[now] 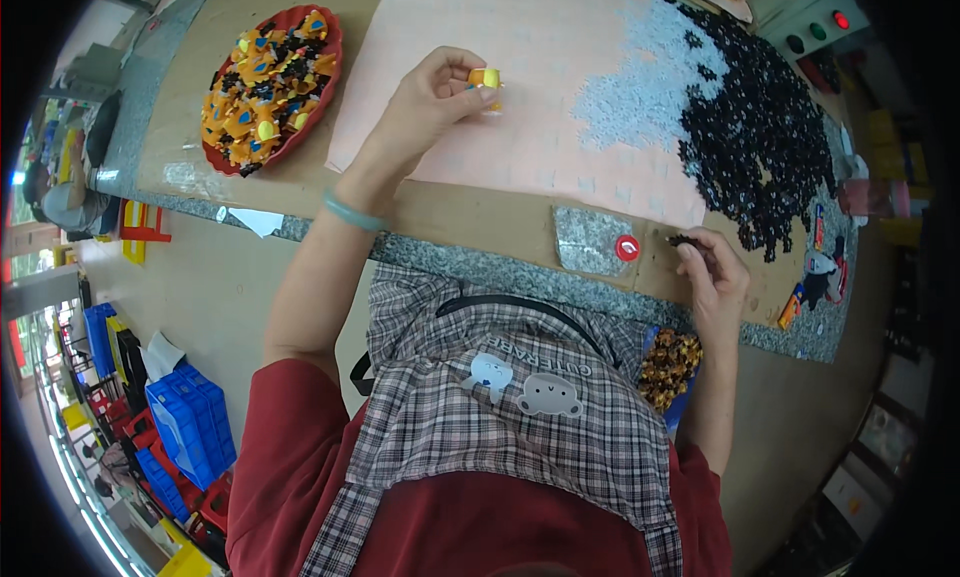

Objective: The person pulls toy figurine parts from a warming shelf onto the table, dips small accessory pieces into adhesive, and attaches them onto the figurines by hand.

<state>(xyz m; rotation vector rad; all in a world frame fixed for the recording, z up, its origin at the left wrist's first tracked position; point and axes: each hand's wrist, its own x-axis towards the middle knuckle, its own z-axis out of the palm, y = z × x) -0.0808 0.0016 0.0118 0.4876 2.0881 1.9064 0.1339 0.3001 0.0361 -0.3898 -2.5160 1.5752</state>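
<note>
My left hand (425, 107) is raised over the pale pink cloth. Its thumb and fingers pinch a small yellow and orange plastic figure (488, 78) with a bit of blue on it. Lower down at the right, by the table's front edge, my right hand (718, 269) is closed on a small black piece (684, 240); its exact shape is too small to tell. A red scalloped plate (334, 77) at the far left holds a heap of orange, yellow, blue and black pieces. Many loose black pieces (755, 137) lie in a spread pile above my right hand.
White-blue small pieces (640, 82) are strewn on the pink cloth (480, 157) beside the black pile. A red round cap (627, 248) sits near the front edge. Below the table is a blue bin (683, 402) of brown-gold pieces. Blue crates (190, 422) stand on the left floor.
</note>
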